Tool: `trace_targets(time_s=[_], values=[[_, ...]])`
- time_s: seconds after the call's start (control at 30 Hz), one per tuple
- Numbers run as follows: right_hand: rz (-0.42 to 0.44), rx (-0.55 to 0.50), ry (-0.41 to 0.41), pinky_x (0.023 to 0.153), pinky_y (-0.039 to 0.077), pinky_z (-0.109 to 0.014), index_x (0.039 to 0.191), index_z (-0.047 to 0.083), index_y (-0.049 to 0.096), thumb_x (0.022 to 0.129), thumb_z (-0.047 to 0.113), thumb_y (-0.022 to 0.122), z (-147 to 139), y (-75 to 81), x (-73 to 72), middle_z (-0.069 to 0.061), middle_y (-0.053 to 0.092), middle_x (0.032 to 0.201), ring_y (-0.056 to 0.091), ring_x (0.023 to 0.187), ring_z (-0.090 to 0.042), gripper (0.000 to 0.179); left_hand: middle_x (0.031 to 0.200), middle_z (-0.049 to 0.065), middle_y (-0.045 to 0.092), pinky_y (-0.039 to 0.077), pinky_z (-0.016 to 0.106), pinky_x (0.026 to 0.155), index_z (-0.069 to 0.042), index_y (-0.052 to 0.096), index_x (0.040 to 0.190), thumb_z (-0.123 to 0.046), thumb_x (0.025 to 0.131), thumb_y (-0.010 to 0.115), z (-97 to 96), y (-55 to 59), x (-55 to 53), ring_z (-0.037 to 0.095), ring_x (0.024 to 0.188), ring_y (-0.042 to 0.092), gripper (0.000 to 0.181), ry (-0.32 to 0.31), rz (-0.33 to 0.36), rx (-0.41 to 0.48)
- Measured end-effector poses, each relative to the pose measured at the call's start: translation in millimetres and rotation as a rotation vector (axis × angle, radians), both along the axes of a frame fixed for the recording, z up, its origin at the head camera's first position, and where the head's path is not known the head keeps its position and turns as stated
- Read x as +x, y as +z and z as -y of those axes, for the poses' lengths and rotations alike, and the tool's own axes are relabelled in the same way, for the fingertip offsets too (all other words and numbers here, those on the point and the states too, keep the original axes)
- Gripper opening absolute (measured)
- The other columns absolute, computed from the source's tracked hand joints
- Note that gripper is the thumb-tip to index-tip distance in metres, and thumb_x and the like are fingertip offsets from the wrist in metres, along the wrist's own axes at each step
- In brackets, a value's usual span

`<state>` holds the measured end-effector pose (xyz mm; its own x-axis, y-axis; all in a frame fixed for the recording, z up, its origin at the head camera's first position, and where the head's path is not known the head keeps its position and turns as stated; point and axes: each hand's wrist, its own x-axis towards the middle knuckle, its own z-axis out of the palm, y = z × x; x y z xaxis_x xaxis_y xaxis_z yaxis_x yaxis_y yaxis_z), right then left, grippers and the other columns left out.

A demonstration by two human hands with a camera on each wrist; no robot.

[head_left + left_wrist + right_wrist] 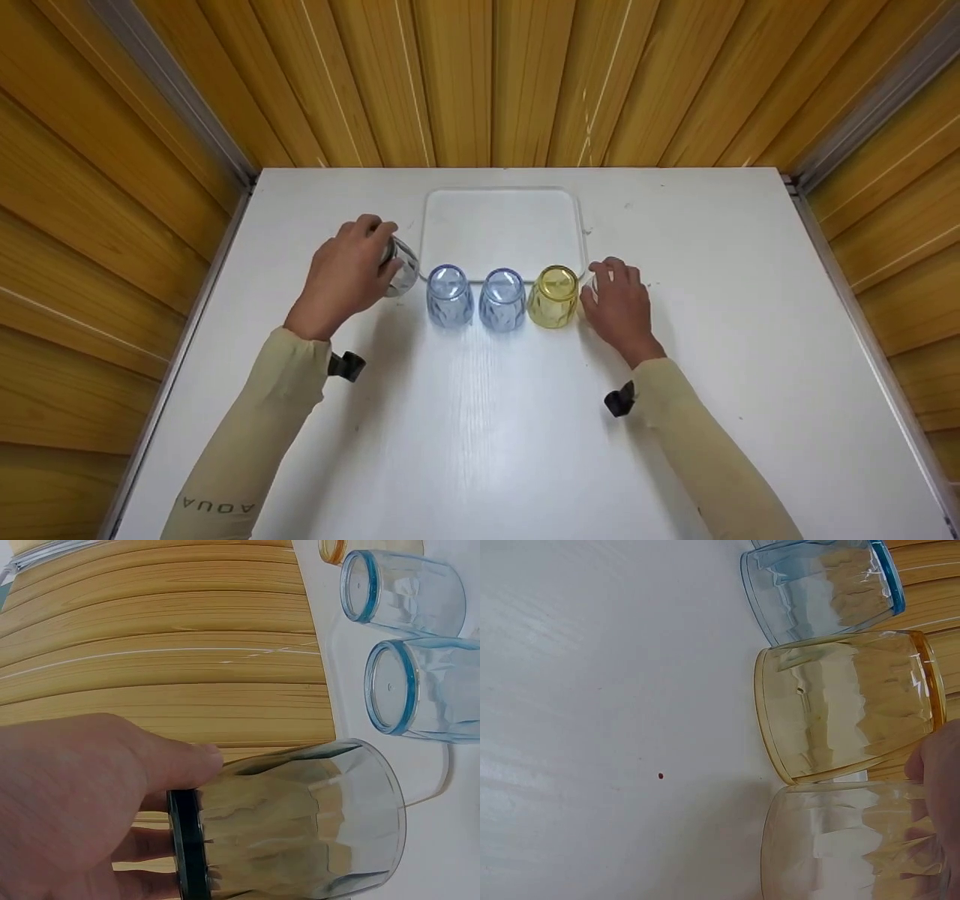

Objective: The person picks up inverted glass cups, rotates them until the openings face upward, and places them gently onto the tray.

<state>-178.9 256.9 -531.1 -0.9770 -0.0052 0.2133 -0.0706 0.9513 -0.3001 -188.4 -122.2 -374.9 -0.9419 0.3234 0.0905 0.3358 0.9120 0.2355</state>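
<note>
My left hand (349, 266) grips a clear glass (300, 821) by its dark base, thumb on one side and fingers on the other. That glass is mouth down and tilted, left of a row of upturned glasses. The row holds a blue glass (450, 298), a second blue glass (502, 300) and a yellow glass (553, 298). At the row's right end, my right hand (621, 307) holds another clear glass (847, 847) by its upper end, close beside the yellow one. In the head view, that hand hides most of this glass.
A white tray (501, 225) lies flat behind the row, its front edge close to the glasses. They stand on a white table (465, 450). Wood-patterned walls (517, 82) enclose the table at the back and both sides.
</note>
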Motion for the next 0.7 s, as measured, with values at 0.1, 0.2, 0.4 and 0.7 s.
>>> trace_targets(time_s=[0.1, 0.2, 0.4, 0.7], values=[[-0.002, 0.004, 0.001, 0.081, 0.046, -0.052, 0.126, 0.008, 0.053, 0.095, 0.027, 0.052, -1.1, 1.7, 0.1, -0.015, 0.047, 0.132, 0.046, 0.116, -0.036, 0.036, 0.133, 0.018, 0.053, 0.051, 0.054, 0.093, -0.008, 0.053, 0.135, -0.026, 0.09, 0.068, -2.4, 1.2, -0.7, 0.036, 0.118, 0.054, 0.05, -0.003, 0.005, 0.007], [0.001, 0.0, 0.002, 0.081, 0.046, -0.052, 0.126, 0.008, 0.053, 0.095, 0.027, 0.052, -1.2, 2.4, -0.1, -0.015, 0.047, 0.132, 0.046, 0.115, -0.037, 0.036, 0.132, 0.018, 0.053, 0.052, 0.054, 0.091, -0.007, 0.053, 0.134, -0.026, 0.09, 0.067, -3.9, 2.3, -0.8, 0.036, 0.117, 0.055, 0.05, -0.015, -0.013, 0.009], [0.005, -0.012, -0.001, 0.081, 0.046, -0.052, 0.125, 0.009, 0.053, 0.095, 0.027, 0.051, 0.4, 1.9, -0.1, -0.014, 0.047, 0.131, 0.045, 0.117, -0.036, 0.035, 0.129, 0.018, 0.055, 0.054, 0.053, 0.088, -0.007, 0.054, 0.133, -0.026, 0.09, 0.068, -6.8, 3.4, -2.0, 0.036, 0.114, 0.057, 0.049, -0.034, -0.051, 0.009], [0.001, -0.031, -0.008, 0.082, 0.046, -0.052, 0.125, 0.009, 0.054, 0.094, 0.026, 0.053, 1.4, 3.0, 0.1, -0.014, 0.047, 0.131, 0.046, 0.116, -0.036, 0.035, 0.131, 0.017, 0.054, 0.053, 0.053, 0.091, -0.007, 0.054, 0.134, -0.027, 0.09, 0.068, -14.9, 8.0, -4.1, 0.035, 0.115, 0.056, 0.05, -0.045, -0.032, 0.024]])
